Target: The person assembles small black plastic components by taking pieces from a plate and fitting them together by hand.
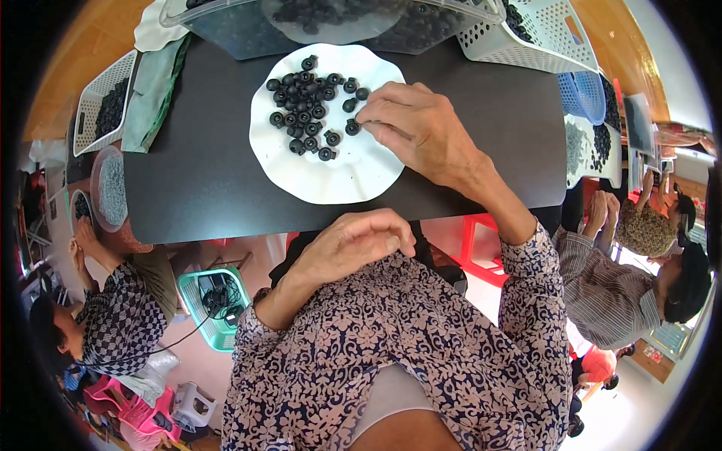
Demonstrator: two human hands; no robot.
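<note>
A white scalloped plate (pixel 327 184) lies on the dark table in front of me. Small black ball-shaped parts with ringed openings (pixel 302 105) are heaped on its left half, and a few lie apart toward the right. My right hand (pixel 425 131) reaches over the plate's right side, thumb and fingers pinched together. The fingertips meet the edge of one black ball-shaped part (pixel 352 127); whatever is between them is hidden. Below the table's near edge, my left hand (pixel 350 244) hovers over my lap with curled fingers, and its inside is out of sight.
Beyond the plate stands a large clear bin (pixel 248 41) of dark parts. White perforated baskets (pixel 526 41) flank the table, along with a green-edged bag (pixel 154 94). A teal basket (pixel 226 340) with cables sits lower left. Co-workers sit left (pixel 124 323) and right (pixel 609 289).
</note>
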